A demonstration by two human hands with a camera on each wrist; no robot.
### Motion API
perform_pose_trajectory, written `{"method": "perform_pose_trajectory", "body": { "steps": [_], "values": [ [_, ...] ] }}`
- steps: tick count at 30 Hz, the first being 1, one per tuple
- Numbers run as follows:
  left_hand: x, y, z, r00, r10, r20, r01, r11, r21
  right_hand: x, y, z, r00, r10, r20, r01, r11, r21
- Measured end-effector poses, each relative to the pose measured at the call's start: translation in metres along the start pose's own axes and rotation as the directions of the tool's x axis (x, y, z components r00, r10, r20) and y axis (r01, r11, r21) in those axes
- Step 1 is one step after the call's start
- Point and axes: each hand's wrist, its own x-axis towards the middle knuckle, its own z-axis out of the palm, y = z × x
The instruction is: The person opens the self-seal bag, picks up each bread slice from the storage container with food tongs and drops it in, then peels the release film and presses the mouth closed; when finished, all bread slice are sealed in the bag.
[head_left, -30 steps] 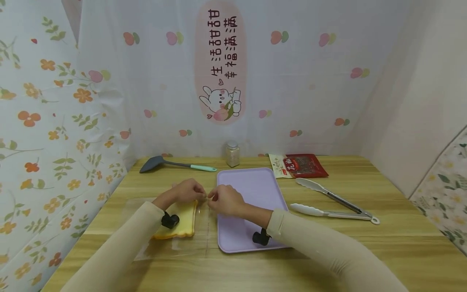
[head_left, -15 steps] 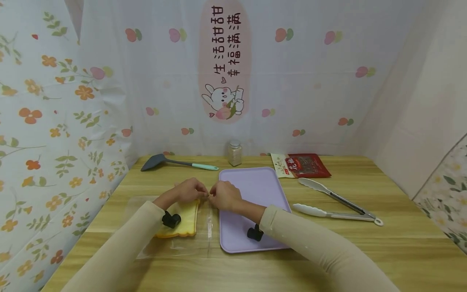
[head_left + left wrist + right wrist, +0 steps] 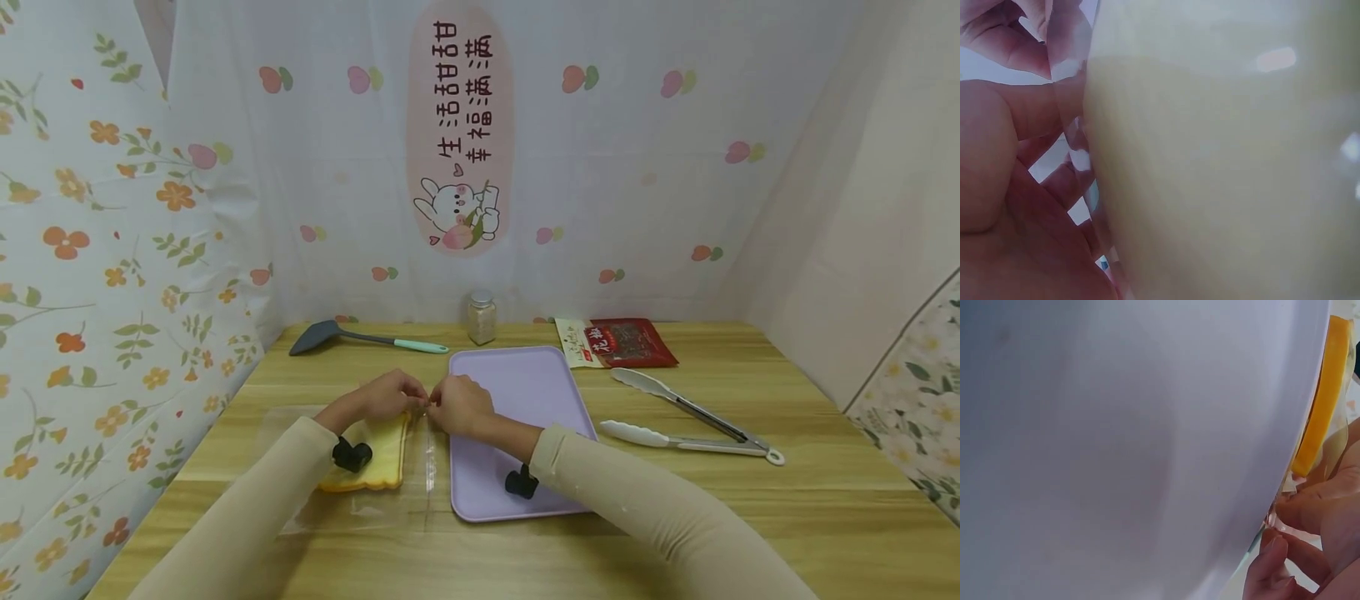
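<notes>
A clear plastic bag [image 3: 408,507] lies on the table with a yellow, brown-edged thing shaped like a slice of toast [image 3: 384,460] inside. My left hand [image 3: 384,395] pinches the bag's far right corner, its forearm passing over the toast-shaped thing. Right beside it, my right hand [image 3: 461,406] pinches the same edge, fingertips meeting the left ones. In the left wrist view the clear film crosses in front of the left fingers [image 3: 1038,109]. The right wrist view shows the fingertips of both hands together at the film, near the thing's orange-yellow side [image 3: 1325,400].
Under the right forearm is a lilac tray [image 3: 517,379]. A spatula [image 3: 367,337] and a glass jar [image 3: 482,321] stand or lie behind. To the right are a red-and-white spice packet [image 3: 618,342] and spread tongs [image 3: 693,417] on the wooden table [image 3: 525,558].
The right hand has shifted slightly left, closing the small gap between the two hands' fingertips. The bag's right edge catches the light more now. Other things stay where they were.
</notes>
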Motion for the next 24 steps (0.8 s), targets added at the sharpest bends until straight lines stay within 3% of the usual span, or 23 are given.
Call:
{"method": "perform_pose_trajectory", "body": {
  "steps": [13, 24],
  "values": [
    [-0.0021, 0.0001, 0.0016, 1.000, 0.030, -0.006, -0.030, 1.000, -0.007, 0.0027, 0.0062, -0.0009, 0.999, -0.004, 0.035, 0.000, 0.993, 0.117],
    [-0.0029, 0.0010, 0.0019, 1.000, 0.015, -0.022, -0.015, 1.000, -0.008, 0.0090, 0.0079, -0.0004, 0.996, -0.006, 0.084, -0.001, 0.996, 0.089]
  ]
}}
